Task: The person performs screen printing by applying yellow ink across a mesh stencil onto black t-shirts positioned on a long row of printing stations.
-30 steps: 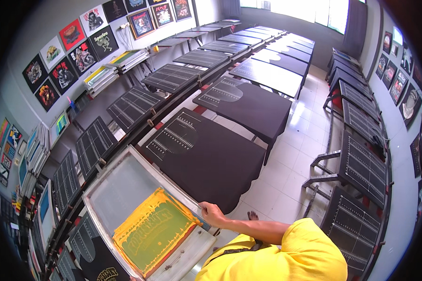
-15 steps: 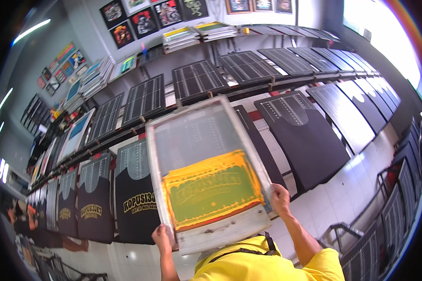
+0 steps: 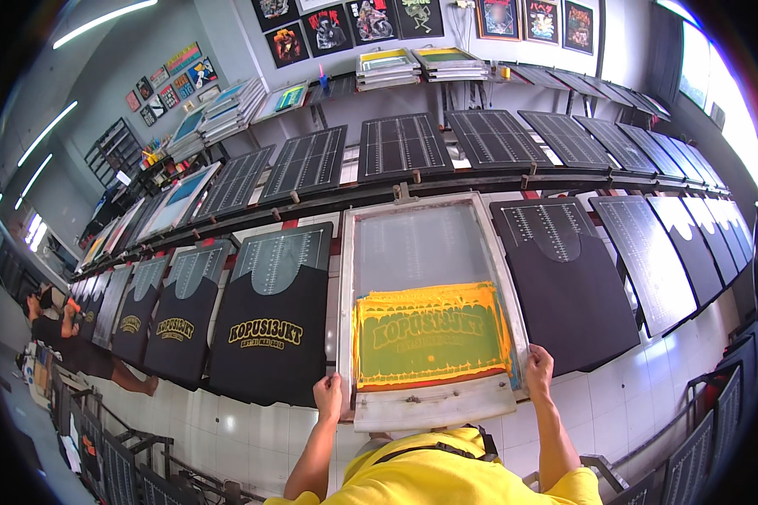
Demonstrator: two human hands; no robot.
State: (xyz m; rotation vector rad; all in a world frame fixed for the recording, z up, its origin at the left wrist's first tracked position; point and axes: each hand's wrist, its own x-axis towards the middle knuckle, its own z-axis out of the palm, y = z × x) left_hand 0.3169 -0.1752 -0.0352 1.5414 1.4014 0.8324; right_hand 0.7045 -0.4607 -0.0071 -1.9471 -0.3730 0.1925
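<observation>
A screen printing frame [image 3: 496, 252] lies lengthwise in front of me, its far end at the rail. Its mesh carries yellow ink [image 3: 429, 337] around a green stencil area with lettering. Across its near end rests a wide, pale squeegee [image 3: 434, 406]. The fingers of my left hand [image 3: 328, 396] are closed on the near left edge of the frame. My right hand [image 3: 540, 370] grips the right edge, somewhat farther up. Most of what lies under the frame is hidden. Left of it, a black T-shirt [image 3: 269, 311] with a yellow print is stretched on a board.
To the right is a plain black T-shirt [image 3: 568, 286] on its board. A far row of bare black boards [image 3: 404, 147] stands behind the rail [image 3: 379, 195]. Dark racks [image 3: 707, 429] stand at the lower right. Another person [image 3: 67, 332] is at the far left.
The frame was slanted, with a black shirt showing beside its right edge; now it stands straight and covers that place. My hands moved with it and kept hold. The view has turned.
</observation>
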